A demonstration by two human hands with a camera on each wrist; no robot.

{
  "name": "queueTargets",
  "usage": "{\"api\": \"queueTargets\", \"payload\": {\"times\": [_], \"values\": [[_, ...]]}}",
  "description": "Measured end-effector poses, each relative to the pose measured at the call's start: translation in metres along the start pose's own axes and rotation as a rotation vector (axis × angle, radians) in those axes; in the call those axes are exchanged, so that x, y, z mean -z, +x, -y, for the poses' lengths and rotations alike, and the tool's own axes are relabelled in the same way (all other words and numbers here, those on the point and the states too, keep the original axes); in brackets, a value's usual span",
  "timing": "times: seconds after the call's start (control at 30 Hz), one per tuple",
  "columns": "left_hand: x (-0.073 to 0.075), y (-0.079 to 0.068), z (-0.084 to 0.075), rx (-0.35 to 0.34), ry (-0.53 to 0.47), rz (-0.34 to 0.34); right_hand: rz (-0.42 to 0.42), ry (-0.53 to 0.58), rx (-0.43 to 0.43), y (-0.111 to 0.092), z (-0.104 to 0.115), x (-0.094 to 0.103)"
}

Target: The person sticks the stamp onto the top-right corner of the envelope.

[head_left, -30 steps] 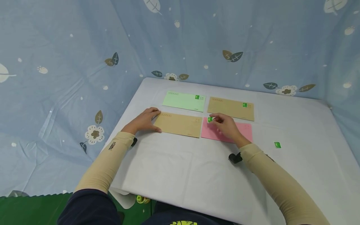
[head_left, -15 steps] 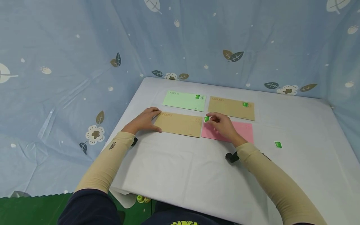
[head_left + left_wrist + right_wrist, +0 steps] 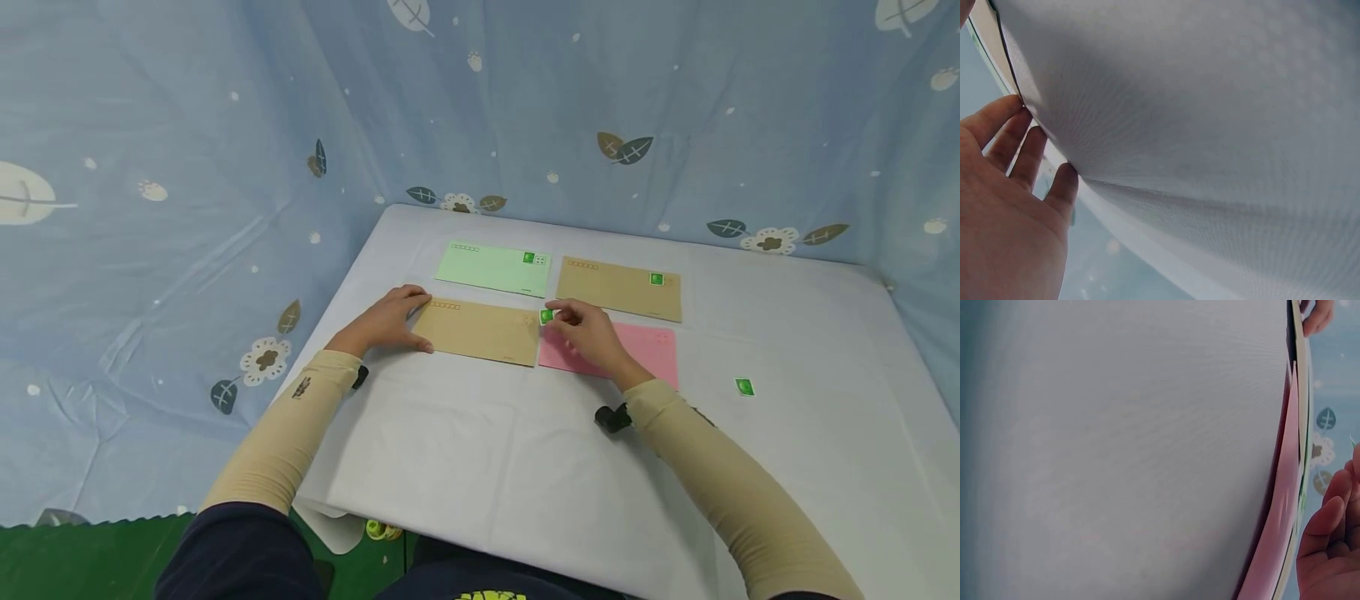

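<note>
In the head view, my right hand (image 3: 592, 335) pinches a small green stamp (image 3: 546, 317) between thumb and fingertips. It hovers over the pink envelope (image 3: 647, 354), with the stamp beside the right end of the front brown envelope (image 3: 476, 332). My left hand (image 3: 386, 322) rests at that brown envelope's left end, thumb and fingers spread towards its two corners. Straight fingers of the left hand (image 3: 1019, 194) meet the table surface and envelope edge in the left wrist view. The right wrist view shows curled fingers of the right hand (image 3: 1332, 531), the stamp barely in frame.
Behind lie a light green envelope (image 3: 487, 268) and another brown envelope (image 3: 603, 287), each bearing a green stamp. A loose stamp (image 3: 744, 387) lies at the right on the white-covered table (image 3: 450, 450). Blue patterned cloth (image 3: 525, 100) hangs behind.
The right hand has shifted slightly left with the stamp, from over the pink envelope to the brown envelope's right end. The left hand has stayed in place.
</note>
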State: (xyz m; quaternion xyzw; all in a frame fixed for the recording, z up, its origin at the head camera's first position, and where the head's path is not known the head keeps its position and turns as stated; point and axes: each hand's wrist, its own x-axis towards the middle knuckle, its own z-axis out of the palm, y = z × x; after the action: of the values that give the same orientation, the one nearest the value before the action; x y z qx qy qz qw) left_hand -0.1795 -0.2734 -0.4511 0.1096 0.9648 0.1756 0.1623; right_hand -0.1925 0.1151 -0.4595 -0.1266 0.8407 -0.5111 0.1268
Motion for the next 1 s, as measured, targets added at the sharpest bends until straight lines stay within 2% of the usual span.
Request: {"api": "queueTargets", "payload": {"times": [1.0], "values": [[0.001,-0.002,-0.001,-0.012,-0.008,-0.002,0.021,-0.029,0.026,0.008,0.01,-0.026]]}}
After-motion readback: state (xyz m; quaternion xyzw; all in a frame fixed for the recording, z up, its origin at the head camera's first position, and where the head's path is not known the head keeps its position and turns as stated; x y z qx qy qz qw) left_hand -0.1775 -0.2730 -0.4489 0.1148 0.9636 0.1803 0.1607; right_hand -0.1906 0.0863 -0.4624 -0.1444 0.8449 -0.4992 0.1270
